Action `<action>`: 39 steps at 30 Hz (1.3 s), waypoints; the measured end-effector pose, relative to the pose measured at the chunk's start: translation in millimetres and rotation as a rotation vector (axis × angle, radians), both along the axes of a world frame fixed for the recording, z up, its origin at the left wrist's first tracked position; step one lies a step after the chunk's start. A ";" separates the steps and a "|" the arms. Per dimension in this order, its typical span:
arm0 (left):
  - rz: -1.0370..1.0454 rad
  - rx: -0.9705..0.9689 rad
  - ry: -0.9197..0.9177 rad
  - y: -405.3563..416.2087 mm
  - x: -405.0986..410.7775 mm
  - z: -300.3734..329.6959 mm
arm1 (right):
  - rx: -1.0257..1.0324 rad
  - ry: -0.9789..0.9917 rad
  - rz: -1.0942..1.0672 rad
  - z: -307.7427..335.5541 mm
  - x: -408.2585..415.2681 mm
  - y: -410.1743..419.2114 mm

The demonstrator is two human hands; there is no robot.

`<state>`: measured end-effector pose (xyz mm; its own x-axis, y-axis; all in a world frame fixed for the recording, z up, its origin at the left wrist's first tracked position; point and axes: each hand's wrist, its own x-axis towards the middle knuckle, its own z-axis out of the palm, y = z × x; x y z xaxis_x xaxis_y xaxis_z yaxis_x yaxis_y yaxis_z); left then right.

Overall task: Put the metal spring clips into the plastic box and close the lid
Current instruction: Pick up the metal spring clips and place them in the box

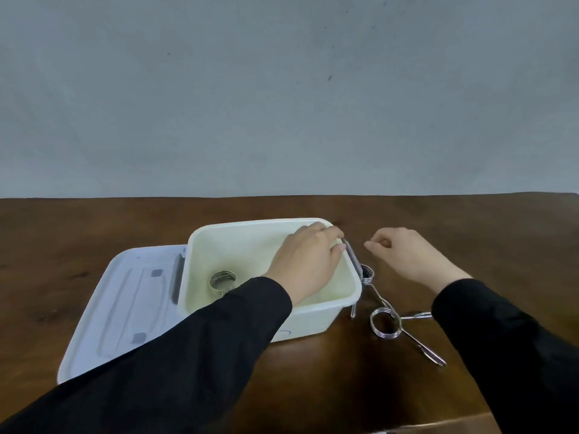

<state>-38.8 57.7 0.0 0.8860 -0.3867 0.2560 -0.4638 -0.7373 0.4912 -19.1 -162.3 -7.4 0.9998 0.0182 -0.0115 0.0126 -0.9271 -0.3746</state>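
- Right now the left hand (308,261) has its fingers (329,236) curled over the right rim of the plastic box (313,321), beside the grey latch (352,258); it grips only the rim, steadying the box, no clip in it.
- Right hand (407,255) hovers just right of the box, fingers loosely curled with thumb and forefinger tips (371,244) nearly pinched; whether they hold anything I cannot tell, nothing visible between them.
- One spring clip (223,280) already lies inside the box, near the left-front of the floor, partly hidden by the left sleeve (203,349).
- Two clips are not yet in: the nearer clip (385,324) lies on the wooden table (94,239) right of the box, handles splayed to the right and front; the second clip (367,274) sits touching or just beside the box's right wall, partly behind the latch.
- Lid (125,302) lies flat on the table to the left, touching the box's left side, so it is still off.
- Step in hand, my read: fetch the next loose clip.
- Do it well: lower the right hand onto the coil or a handle, pinch firmly, lift clear of the other clip so the handles don't snag.
- Keep the left hand holding the rim, but clear of the drop path.
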 end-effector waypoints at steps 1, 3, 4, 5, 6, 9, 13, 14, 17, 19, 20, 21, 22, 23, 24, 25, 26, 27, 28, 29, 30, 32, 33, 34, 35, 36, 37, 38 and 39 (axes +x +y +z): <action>-0.019 0.026 0.005 -8.6 -1.4 -3.5 | -0.031 0.090 0.022 -9.9 -3.7 -11.5; -0.057 0.062 -0.005 -25.5 -3.3 -10.0 | -0.054 0.245 0.098 -29.9 -11.0 -30.9; -0.080 0.073 -0.017 -33.5 -4.0 -12.5 | -0.054 0.302 0.131 -38.5 -14.5 -39.3; -0.103 0.085 -0.032 -41.2 -4.3 -14.4 | -0.050 0.351 0.161 -45.3 -18.2 -46.2; -0.123 0.103 -0.052 -48.3 -4.3 -16.4 | -0.054 0.400 0.190 -50.8 -22.0 -51.6; -0.157 0.192 -0.097 -63.3 -2.0 -22.6 | -0.119 0.502 0.273 -65.3 -32.0 -61.9; -0.129 0.280 -0.066 -69.8 1.6 -31.7 | -0.265 0.406 0.312 -85.7 -42.1 -67.1; -0.118 0.284 -0.059 -70.4 2.2 -32.4 | -0.277 0.378 0.323 -88.6 -43.5 -67.1; -0.098 0.275 -0.039 -71.5 2.8 -32.2 | -0.271 0.331 0.340 -93.3 -42.6 -66.8; -0.090 0.283 -0.035 -72.0 2.4 -31.4 | -0.242 0.326 0.327 -93.9 -39.4 -66.5; -0.086 0.289 -0.033 -72.2 2.0 -31.5 | -0.229 0.333 0.323 -93.5 -38.0 -65.9; -0.085 0.291 -0.027 -72.2 1.5 -31.2 | -0.224 0.342 0.322 -93.4 -36.5 -65.5; -0.087 0.287 -0.022 -72.1 0.7 -30.3 | -0.228 0.347 0.323 -92.8 -35.0 -65.0; -0.089 0.274 -0.022 -71.4 0.0 -28.7 | -0.232 0.349 0.322 -91.7 -33.5 -64.7; -0.090 0.255 -0.022 -70.0 0.0 -25.9 | -0.232 0.349 0.318 -89.2 -32.0 -63.9; -0.088 0.232 -0.021 -67.5 0.4 -21.3 | -0.228 0.352 0.313 -86.6 -30.4 -63.1; -0.077 0.202 -0.018 -63.6 1.8 -15.7 | -0.226 0.360 0.312 -83.4 -29.0 -61.7; -0.055 0.169 -0.015 -58.4 3.8 -9.3 | -0.229 0.374 0.312 -81.2 -27.7 -60.6; -0.029 0.138 -0.013 -52.2 6.5 -3.0 | -0.233 0.390 0.314 -79.6 -26.6 -59.4; -0.004 0.119 -0.021 -44.9 9.0 3.4 | -0.232 0.407 0.311 -79.3 -25.6 -58.2; 0.016 0.116 -0.036 -36.8 11.4 9.0 | -0.226 0.419 0.306 -79.3 -25.1 -57.1; 0.047 0.122 -0.054 -18.4 17.0 17.3 | -0.209 0.424 0.290 -79.9 -23.6 -55.6; 0.062 0.119 -0.057 -8.1 20.7 19.4 | -0.206 0.426 0.281 -79.3 -22.7 -55.5; 0.077 0.110 -0.059 2.9 25.6 20.1 | -0.206 0.430 0.271 -77.0 -22.0 -55.4; 0.096 0.098 -0.061 14.6 30.6 20.3 | -0.200 0.437 0.256 -73.1 -21.2 -55.8; 0.120 0.091 -0.057 26.9 36.2 20.1 | -0.190 0.446 0.242 -67.4 -20.6 -56.2; 0.150 0.094 -0.047 39.5 41.6 19.8 | -0.172 0.455 0.225 -60.1 -19.9 -57.0; 0.183 0.106 -0.030 52.4 46.5 19.9 | -0.150 0.459 0.205 -50.1 -19.6 -56.9; 0.220 0.121 -0.007 65.8 50.8 19.8 | -0.129 0.451 0.181 -37.9 -19.0 -56.7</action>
<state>12.0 123.5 19.8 0.9505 -0.2131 0.2260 -0.2888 -0.8742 0.3904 -38.1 -219.1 -45.3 0.8756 0.1606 -0.4556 0.0404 -0.9642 -0.2623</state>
